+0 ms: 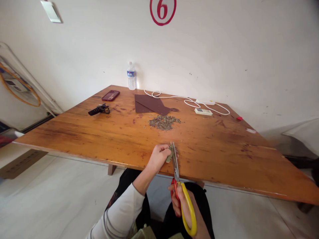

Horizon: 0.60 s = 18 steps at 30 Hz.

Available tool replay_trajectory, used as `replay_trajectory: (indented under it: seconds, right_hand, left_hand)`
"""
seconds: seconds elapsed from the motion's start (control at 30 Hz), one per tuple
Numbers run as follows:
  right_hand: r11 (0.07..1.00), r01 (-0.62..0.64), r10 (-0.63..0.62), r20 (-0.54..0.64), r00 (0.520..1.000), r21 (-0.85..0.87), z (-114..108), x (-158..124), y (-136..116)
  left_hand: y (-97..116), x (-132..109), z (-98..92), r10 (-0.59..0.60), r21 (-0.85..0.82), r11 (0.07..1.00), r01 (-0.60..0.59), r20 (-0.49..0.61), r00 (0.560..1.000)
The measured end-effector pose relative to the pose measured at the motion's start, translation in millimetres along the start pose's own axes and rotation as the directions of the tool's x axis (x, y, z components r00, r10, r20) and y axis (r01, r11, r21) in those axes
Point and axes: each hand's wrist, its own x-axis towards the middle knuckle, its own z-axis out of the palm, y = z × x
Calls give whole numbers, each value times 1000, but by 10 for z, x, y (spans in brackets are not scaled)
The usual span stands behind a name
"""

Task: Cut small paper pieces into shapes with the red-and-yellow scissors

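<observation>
My left hand [159,156] is closed on a small grey-green piece [169,156] near the front edge of the wooden table [112,139]. Red-and-yellow handled scissors [176,167] are held in my right hand [183,202], fingers wrapped round the handles below the table's edge. The blades point away from me, slightly parted, right beside the green piece. Beyond both hands lies a loose pile of small dry clippings [164,122].
Behind the pile are dark red sheets [151,104]. Farther left lie a phone [110,95], a black strap-like object [99,109] and an upright water bottle [131,77]. A white cable [171,97] and a remote [203,112] lie at the back right.
</observation>
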Motion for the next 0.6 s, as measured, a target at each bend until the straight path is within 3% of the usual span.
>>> replay_trajectory:
  seconds: [0.6]
  right_hand:
    - [1000,10,-10,-3,1000,25,20,-18,42]
  left_hand:
    - [-13,18,10,-41,-76,996,42,14,999]
